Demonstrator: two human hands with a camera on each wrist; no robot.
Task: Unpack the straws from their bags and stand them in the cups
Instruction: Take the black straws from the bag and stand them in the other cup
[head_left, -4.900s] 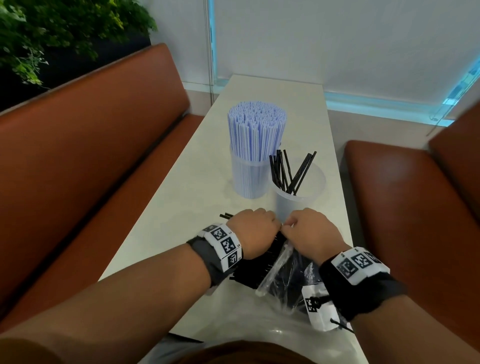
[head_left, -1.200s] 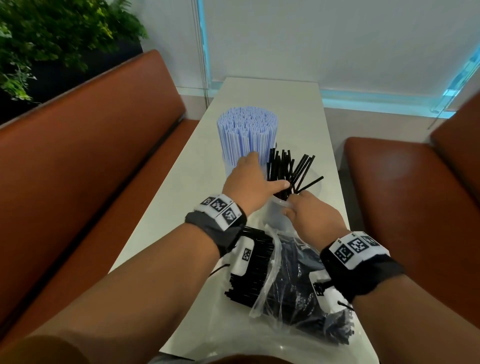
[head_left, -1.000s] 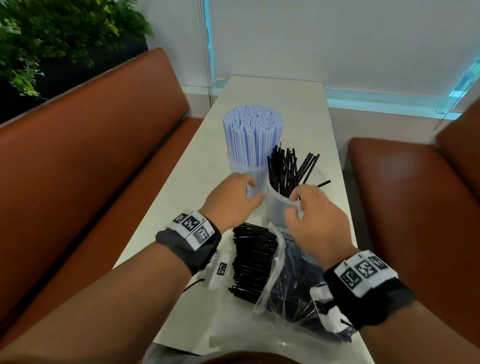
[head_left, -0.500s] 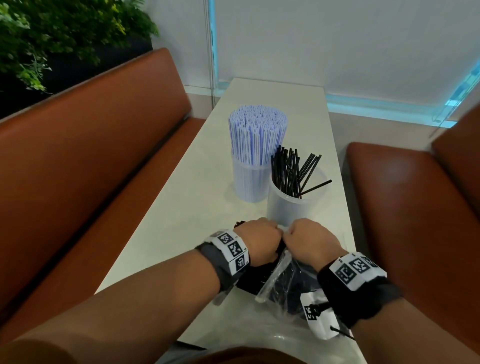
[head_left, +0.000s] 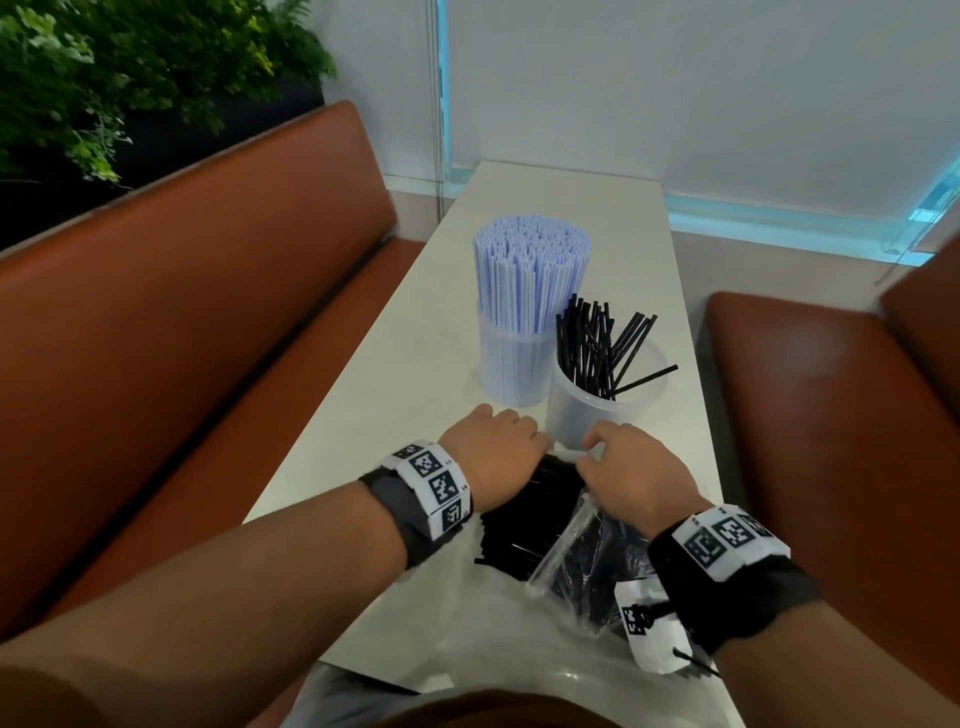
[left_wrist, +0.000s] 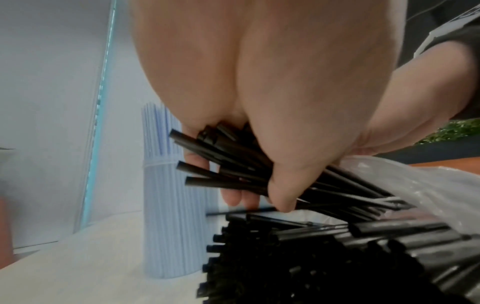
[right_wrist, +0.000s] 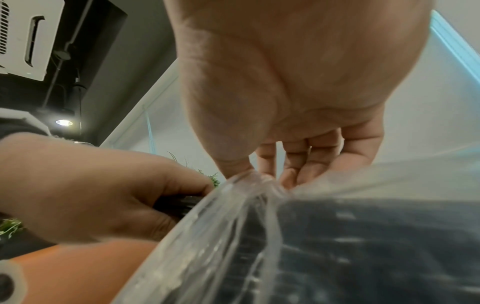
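A clear plastic bag of black straws lies on the table's near end. My left hand grips a handful of black straws at the bag's mouth, thumb and fingers curled round them. My right hand pinches the bag's edge between thumb and fingers. Just beyond my hands stands a clear cup with several black straws leaning in it. To its left a second cup is packed full of pale blue-white straws.
The white table is long and narrow and runs away from me. Brown padded benches flank it on both sides. A plant stands behind the left bench. More clear plastic lies at the table's near edge.
Both hands have come back from the black-straw cup to the bag. The left hand now holds a fresh handful of black straws, and the right hand holds the bag's edge.
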